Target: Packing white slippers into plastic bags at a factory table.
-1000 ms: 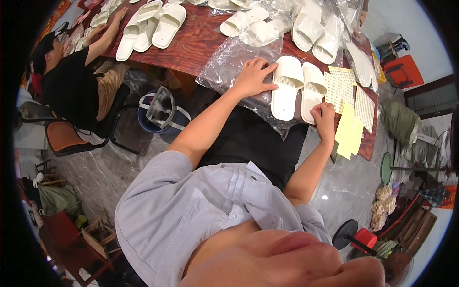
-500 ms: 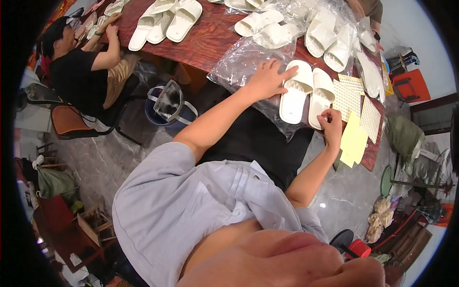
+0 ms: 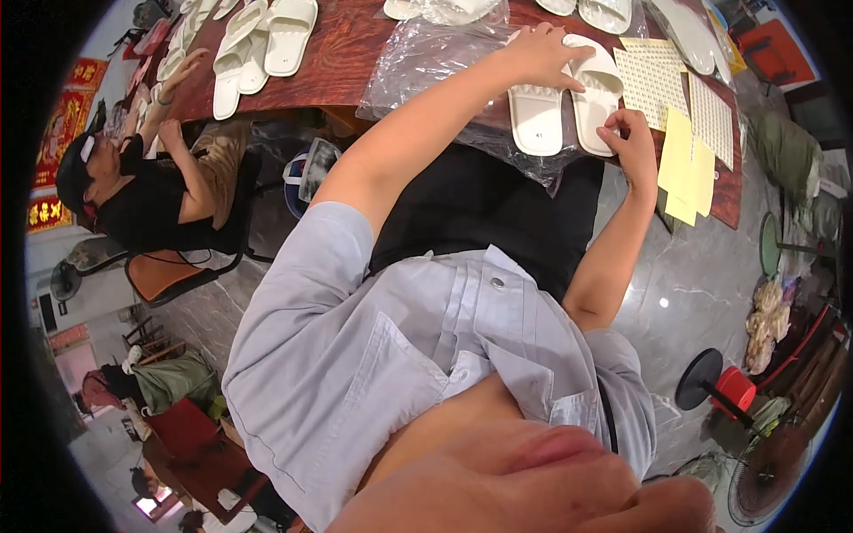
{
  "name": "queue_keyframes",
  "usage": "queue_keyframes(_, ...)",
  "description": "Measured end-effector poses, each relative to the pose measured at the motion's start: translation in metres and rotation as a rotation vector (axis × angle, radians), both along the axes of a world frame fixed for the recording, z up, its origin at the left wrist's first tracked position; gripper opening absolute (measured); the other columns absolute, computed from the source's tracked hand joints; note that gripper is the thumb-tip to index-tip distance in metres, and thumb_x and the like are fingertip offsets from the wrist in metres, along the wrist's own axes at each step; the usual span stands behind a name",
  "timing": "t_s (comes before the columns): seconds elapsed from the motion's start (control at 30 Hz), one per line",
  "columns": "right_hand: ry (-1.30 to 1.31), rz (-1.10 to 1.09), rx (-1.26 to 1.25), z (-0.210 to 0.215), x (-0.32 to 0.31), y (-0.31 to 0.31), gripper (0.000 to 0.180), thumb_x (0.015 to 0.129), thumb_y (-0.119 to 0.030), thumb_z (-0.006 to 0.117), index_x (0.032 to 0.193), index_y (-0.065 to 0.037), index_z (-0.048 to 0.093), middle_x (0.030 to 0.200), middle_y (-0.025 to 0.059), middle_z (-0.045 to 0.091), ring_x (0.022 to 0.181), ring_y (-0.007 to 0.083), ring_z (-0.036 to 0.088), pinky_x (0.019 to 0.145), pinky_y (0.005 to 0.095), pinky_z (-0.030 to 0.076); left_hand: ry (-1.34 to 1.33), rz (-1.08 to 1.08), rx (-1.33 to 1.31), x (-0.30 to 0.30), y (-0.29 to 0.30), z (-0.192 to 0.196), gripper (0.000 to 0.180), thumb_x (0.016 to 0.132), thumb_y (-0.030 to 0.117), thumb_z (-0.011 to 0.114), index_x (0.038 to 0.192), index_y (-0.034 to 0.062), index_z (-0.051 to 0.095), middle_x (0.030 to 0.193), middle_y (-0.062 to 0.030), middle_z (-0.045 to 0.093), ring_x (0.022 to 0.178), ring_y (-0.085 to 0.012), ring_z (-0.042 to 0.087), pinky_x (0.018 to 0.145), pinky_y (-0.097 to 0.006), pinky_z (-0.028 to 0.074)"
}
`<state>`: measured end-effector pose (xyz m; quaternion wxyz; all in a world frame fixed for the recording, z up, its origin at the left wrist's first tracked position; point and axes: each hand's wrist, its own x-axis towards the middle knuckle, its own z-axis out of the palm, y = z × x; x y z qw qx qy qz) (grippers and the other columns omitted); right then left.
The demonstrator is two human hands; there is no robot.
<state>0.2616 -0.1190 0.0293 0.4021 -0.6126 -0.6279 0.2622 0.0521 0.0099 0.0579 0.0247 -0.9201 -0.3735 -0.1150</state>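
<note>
Two white slippers (image 3: 564, 98) lie side by side, soles up, on a clear plastic bag (image 3: 426, 62) spread at the near edge of the red-brown counter (image 3: 346, 58). The left hand (image 3: 538, 53) lies flat on them with fingers spread wide, holding nothing, pressing the far ends of the pair. The right hand (image 3: 626, 142) is at the near end of the right slipper, its thumb and forefinger pinched narrow at the slipper's edge; whether something small sits between them cannot be told.

Just right of the pair lie two pale sticker sheets (image 3: 680, 89) printed with a fine grid of small marks, and nearer the counter's edge two plain yellow sheets (image 3: 684, 169), overlapping.

Farther back on the counter, at least four more white slippers (image 3: 267, 40) lie in a row to the left, and parts of others show along the top edge, some lying on or under clear plastic; their full count is cut off by the frame.

At the left end of the counter another person (image 3: 147, 195) in a black top sits on a chair (image 3: 178, 266), both hands up at the row of slippers.

On the floor to the right stand a red bucket (image 3: 736, 391) and a black fan base (image 3: 700, 377).
</note>
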Motion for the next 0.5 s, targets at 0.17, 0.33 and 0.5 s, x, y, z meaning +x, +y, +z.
queue_keyframes(0.17, 0.253, -0.032, -0.049, -0.003, 0.007, -0.006, 0.012, 0.079, 0.000, 0.068, 0.090, -0.001, 0.062, 0.090, 0.0035, 0.057, 0.084, 0.0138, 0.053, 0.079, 0.0269, 0.042, -0.051, 0.045, -0.009, 0.010, 0.002, -0.014, 0.067, 0.082, 0.058, 0.062, 0.143, 0.0367, 0.043, 0.133, -0.0168, 0.053, 0.129, -0.0339, 0.044, 0.102, -0.054, 0.033)
queue_keyframes(0.33, 0.414, -0.151, -0.071, 0.051, -0.027, -0.026, 0.010, 0.084, 0.003, 0.064, 0.094, 0.001, 0.062, 0.091, 0.0032, 0.064, 0.084, 0.0120, 0.059, 0.080, 0.0266, 0.047, -0.177, 0.006, -0.012, 0.009, 0.004, -0.017, 0.060, 0.081, 0.044, 0.063, 0.138, 0.0304, 0.051, 0.125, -0.0161, 0.058, 0.122, -0.0343, 0.050, 0.098, -0.050, 0.041)
queue_keyframes(0.5, 0.290, 0.281, 0.008, 0.041, -0.036, -0.022, 0.011, 0.086, 0.000, 0.063, 0.097, 0.001, 0.066, 0.091, 0.0054, 0.068, 0.085, 0.0126, 0.061, 0.080, 0.0269, 0.048, -0.334, -0.027, -0.011, 0.014, 0.005, -0.017, 0.048, 0.078, 0.033, 0.063, 0.125, 0.0214, 0.064, 0.099, -0.0158, 0.067, 0.095, -0.0370, 0.062, 0.085, -0.046, 0.051)
